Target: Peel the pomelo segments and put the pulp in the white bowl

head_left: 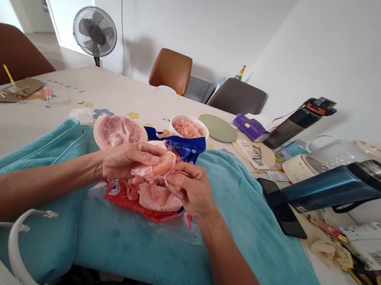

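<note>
A pomelo segment (164, 165), its pink-orange flesh partly out of the pale membrane, is held between both hands. My left hand (128, 158) grips it from the left, thumb on top. With thumb and fingers closed, my right hand (192, 187) pinches the membrane at its right end. Beneath them, a red and blue plastic bag (148, 213) lies flat with pieces of peel (161, 200) and membrane on it. Behind my left hand rests a hollow pomelo rind (119, 131), inner side up. A white bowl (207, 133) of peeled pulp (188, 128) stands beyond the bag.
A turquoise towel (236, 219) covers the near table. On the right are a phone (284, 213), a blue thermos (337, 185), a dark bottle (299, 122), scissors (364, 274) and a tissue pack (251, 127). A green round mat (217, 127) lies beside the bowl.
</note>
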The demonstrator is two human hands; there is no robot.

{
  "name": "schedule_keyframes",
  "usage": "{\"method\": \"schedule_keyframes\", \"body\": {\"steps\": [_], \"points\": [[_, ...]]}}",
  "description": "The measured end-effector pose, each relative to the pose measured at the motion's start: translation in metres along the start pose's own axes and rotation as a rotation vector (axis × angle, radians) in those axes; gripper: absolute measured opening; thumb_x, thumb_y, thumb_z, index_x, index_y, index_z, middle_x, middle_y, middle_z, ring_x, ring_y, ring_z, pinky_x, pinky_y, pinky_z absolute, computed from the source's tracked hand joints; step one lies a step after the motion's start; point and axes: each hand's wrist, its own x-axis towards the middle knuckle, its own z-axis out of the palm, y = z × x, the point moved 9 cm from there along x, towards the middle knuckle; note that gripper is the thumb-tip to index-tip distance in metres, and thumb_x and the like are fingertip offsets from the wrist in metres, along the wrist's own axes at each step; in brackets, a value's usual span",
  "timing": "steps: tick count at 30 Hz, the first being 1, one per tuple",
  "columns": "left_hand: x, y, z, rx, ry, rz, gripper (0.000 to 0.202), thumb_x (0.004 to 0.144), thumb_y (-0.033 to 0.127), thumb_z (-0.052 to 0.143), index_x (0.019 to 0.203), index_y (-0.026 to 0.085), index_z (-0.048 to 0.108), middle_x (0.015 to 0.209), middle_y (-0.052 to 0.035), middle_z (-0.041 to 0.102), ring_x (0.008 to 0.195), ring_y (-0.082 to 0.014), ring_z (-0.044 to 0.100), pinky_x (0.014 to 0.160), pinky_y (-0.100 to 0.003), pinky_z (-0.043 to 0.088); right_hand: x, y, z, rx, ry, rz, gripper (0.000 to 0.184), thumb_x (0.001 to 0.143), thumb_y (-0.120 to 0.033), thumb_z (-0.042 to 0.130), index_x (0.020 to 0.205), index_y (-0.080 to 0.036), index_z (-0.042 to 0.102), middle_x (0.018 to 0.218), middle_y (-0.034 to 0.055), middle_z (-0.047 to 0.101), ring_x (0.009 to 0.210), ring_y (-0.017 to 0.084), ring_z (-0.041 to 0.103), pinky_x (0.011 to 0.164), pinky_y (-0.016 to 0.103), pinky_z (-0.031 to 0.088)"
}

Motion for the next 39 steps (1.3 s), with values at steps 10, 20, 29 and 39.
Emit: {"method": "schedule_keyframes", "body": {"steps": [10, 20, 29, 39], "points": [[-0.007, 0.014, -0.002, 0.026, 0.073, 0.095, 0.036, 0.070, 0.025, 0.078, 0.102, 0.014, 0.069, 0.063, -0.0018, 0.066, 0.044, -0.0122, 0.060, 0.039, -0.018, 0.049, 0.007, 0.000, -0.030, -0.204, 0.201, -0.045, 0.004, 0.064, -0.022, 0.068, 0.064, -0.018, 0.066, 0.040, -0.0101, 0.041, 0.036, 0.005, 0.031, 0.042, 0.028, 0.053], [-0.014, 0.050, -0.020, 0.131, 0.267, 0.238, 0.018, 0.072, 0.017, 0.075, 0.088, 0.012, 0.070, 0.070, -0.0026, 0.065, 0.054, -0.0094, 0.059, 0.044, -0.016, 0.049, 0.008, -0.017, -0.043, -0.589, 0.318, -0.169, 0.013, 0.072, -0.032, 0.068, 0.077, -0.019, 0.070, 0.073, -0.0012, 0.068, 0.067, 0.012, 0.060, 0.064, 0.024, 0.047], [-0.013, 0.042, -0.025, 0.149, 0.341, 0.182, 0.021, 0.070, 0.013, 0.075, 0.091, 0.013, 0.070, 0.077, -0.0047, 0.069, 0.064, -0.0128, 0.064, 0.055, -0.019, 0.051, 0.008, -0.020, -0.025, -0.848, 0.201, -0.286, 0.018, 0.083, -0.031, 0.059, 0.076, -0.021, 0.071, 0.087, 0.0033, 0.070, 0.082, 0.017, 0.063, 0.077, 0.029, 0.047], [-0.012, 0.032, -0.016, 0.502, 0.373, 0.150, 0.018, 0.070, 0.021, 0.077, 0.087, 0.017, 0.071, 0.079, -0.0004, 0.071, 0.072, -0.0106, 0.064, 0.064, -0.019, 0.050, -0.001, -0.026, -0.038, -0.652, 0.342, -0.320, 0.036, 0.087, -0.046, 0.054, 0.067, -0.020, 0.068, 0.063, 0.0005, 0.063, 0.062, 0.015, 0.056, 0.059, 0.026, 0.043]]}}
